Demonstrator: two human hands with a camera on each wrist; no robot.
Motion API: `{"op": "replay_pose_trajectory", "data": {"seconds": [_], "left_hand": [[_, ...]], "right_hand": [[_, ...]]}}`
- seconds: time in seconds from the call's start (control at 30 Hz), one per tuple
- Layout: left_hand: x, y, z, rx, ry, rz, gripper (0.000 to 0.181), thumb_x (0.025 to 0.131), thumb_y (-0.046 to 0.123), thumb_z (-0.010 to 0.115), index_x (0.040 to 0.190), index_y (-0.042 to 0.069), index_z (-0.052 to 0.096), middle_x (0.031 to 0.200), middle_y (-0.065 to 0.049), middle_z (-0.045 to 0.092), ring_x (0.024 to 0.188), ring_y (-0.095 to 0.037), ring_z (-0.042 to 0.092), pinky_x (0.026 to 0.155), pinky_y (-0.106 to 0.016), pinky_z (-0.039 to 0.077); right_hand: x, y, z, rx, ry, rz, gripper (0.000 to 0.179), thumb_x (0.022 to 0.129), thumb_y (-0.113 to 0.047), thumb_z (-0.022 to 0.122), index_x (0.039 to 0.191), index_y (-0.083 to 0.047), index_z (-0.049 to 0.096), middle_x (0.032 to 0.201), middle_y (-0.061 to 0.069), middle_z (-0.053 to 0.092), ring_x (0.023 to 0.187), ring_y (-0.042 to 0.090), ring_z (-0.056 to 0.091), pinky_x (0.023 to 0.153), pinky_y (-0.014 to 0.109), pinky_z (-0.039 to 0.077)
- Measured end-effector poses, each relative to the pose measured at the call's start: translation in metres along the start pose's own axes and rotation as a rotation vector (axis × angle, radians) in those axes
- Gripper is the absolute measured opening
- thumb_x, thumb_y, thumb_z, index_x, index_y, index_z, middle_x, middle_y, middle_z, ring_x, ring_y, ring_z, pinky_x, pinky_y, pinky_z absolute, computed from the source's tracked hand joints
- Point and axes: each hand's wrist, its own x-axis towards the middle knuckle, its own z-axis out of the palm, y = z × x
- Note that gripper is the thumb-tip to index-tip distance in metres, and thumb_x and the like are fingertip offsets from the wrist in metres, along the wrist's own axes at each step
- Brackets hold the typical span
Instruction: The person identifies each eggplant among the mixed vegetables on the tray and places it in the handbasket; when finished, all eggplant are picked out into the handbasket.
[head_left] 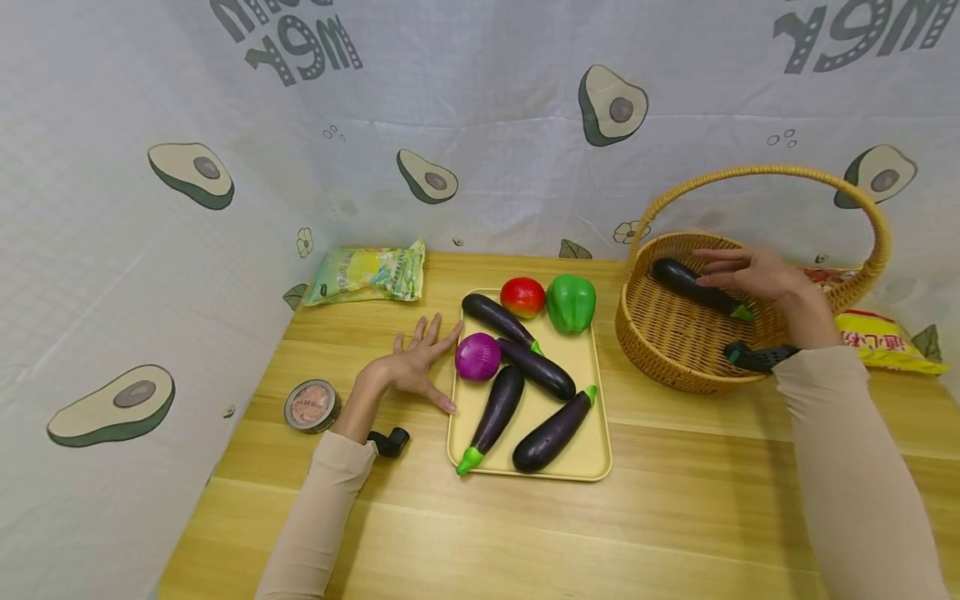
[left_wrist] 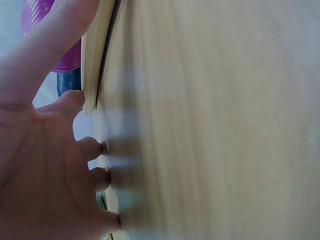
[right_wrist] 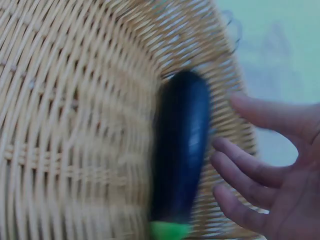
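My right hand [head_left: 757,275] hovers inside the wicker basket [head_left: 637,333], just above a dark purple eggplant [head_left: 682,279]. In the right wrist view its fingers [right_wrist: 250,190] are spread beside the eggplant [right_wrist: 182,145], apart from it. At the left edge of a cream tray [head_left: 592,458], my left hand [head_left: 408,367] has its fingers spread, the thumb and index finger at the rim. On the tray lie several eggplants [head_left: 551,433], a purple onion [head_left: 477,357], a red-and-yellow mango-like fruit [head_left: 522,297] and a green bell pepper [head_left: 572,303].
A yellow-green packet [head_left: 367,273] lies at the back left, and a round tin [head_left: 312,406] sits left of my left hand. Behind the basket's right side is a yellow-and-red packet [head_left: 885,340]. The basket's tall handle [head_left: 757,171] arches over my right hand.
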Motion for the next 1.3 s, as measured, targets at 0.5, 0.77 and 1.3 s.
{"op": "replay_pose_trajectory", "data": {"seconds": [0.5,0.77,1.3], "left_hand": [[-0.002,0.001,0.0,-0.01,-0.002,0.008,0.136,0.076,0.047,0.091,0.167,0.025,-0.008,0.17,-0.018,-0.029,0.156,-0.038,-0.031,0.121,-0.072,-0.017],[-0.001,0.001,-0.001,-0.005,-0.005,0.006,0.137,0.076,0.046,0.091,0.167,0.025,-0.008,0.17,-0.018,-0.029,0.156,-0.038,-0.031,0.121,-0.072,-0.018],[0.001,-0.001,0.0,0.006,0.004,0.007,0.136,0.075,0.047,0.091,0.167,0.026,-0.007,0.17,-0.018,-0.027,0.157,-0.038,-0.03,0.121,-0.071,-0.017]], "right_hand": [[-0.067,-0.089,0.038,-0.142,-0.003,-0.305,0.055,0.105,-0.025,0.062,0.158,-0.023,0.045,0.152,0.013,0.056,0.114,-0.007,0.057,0.085,0.013,0.048],[-0.096,-0.123,0.093,-0.179,-0.084,-0.567,0.054,0.099,-0.023,0.071,0.15,-0.029,0.055,0.151,0.004,0.059,0.138,0.027,0.054,0.106,0.025,0.049],[-0.097,-0.14,0.193,-0.09,-0.372,-0.803,0.056,0.092,-0.024,0.078,0.146,-0.022,0.062,0.151,0.007,0.057,0.141,0.032,0.053,0.112,0.05,0.048]]}}
